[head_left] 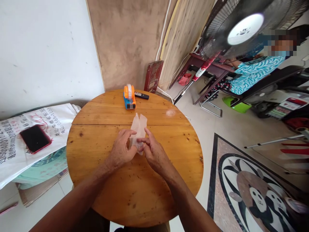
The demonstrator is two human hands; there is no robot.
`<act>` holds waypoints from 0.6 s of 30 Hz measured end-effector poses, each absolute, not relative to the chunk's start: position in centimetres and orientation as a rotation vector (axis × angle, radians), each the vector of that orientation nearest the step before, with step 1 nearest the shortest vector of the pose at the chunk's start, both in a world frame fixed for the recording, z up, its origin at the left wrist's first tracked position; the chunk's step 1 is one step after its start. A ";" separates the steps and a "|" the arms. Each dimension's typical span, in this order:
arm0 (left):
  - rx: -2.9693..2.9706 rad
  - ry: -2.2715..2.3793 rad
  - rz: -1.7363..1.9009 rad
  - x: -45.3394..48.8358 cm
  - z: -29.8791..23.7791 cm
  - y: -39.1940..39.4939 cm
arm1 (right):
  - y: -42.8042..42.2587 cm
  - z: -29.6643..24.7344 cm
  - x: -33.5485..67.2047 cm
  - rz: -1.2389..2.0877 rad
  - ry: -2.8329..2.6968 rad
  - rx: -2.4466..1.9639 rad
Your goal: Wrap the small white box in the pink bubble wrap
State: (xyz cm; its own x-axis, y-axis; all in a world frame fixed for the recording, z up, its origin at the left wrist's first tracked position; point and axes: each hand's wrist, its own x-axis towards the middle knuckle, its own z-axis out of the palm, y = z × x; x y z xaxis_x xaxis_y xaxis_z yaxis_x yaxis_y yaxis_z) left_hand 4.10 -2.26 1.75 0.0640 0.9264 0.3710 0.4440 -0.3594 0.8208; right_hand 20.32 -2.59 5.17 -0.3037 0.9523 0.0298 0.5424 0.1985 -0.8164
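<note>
A small translucent plastic bag (139, 125) lies flat on the round wooden table (101, 180), its near end between my two hands. My left hand (122, 149) grips the bag's near left edge with curled fingers. My right hand (154, 151) pinches the near right edge with thumb and forefinger. The bag's near end is partly hidden under my fingers.
An orange and blue tape dispenser (129, 96) and a dark remote-like stick (141, 95) sit at the table's far edge. A red-cased phone (35, 138) lies on a printed white sack (55, 124) at left. A standing fan (243, 27) and a seated person (256, 72) are at right.
</note>
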 end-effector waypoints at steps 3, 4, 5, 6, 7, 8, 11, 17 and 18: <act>1.795 1.430 1.210 4.6 1.9 -2.3 | -2.4 5.2 20.5 0.955 -1.945 -1.394; 1.795 1.448 1.189 4.8 2.0 -2.3 | -2.4 5.2 20.5 0.952 -1.941 -1.385; 1.806 1.460 1.173 4.9 2.0 -2.4 | -2.3 5.2 20.6 0.951 -1.939 -1.370; 1.821 1.462 1.166 5.0 2.0 -2.4 | -2.3 5.1 20.7 0.956 -1.938 -1.353; 1.836 1.455 1.164 5.1 1.9 -2.4 | -2.2 5.1 20.7 0.963 -1.939 -1.336; 1.843 1.445 1.165 5.1 1.9 -2.4 | -2.1 5.1 20.7 0.967 -1.942 -1.321; 1.824 1.399 1.169 4.9 1.7 -2.3 | -2.0 5.0 20.8 0.970 -1.961 -1.304; 1.841 1.393 1.114 4.7 1.1 -2.2 | -1.0 5.4 21.6 1.026 -1.982 -1.293; 1.837 1.405 1.116 4.7 1.0 -2.2 | -0.5 5.6 21.9 1.002 -1.995 -1.299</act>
State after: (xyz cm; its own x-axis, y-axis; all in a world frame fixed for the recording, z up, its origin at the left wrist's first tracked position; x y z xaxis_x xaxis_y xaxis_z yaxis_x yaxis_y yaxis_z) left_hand 4.70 -2.18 1.03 0.1013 0.9560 0.2753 0.4843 -0.2891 0.8258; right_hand 21.89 -0.54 5.61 -0.3805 0.9235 0.0492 0.5118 0.2546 -0.8205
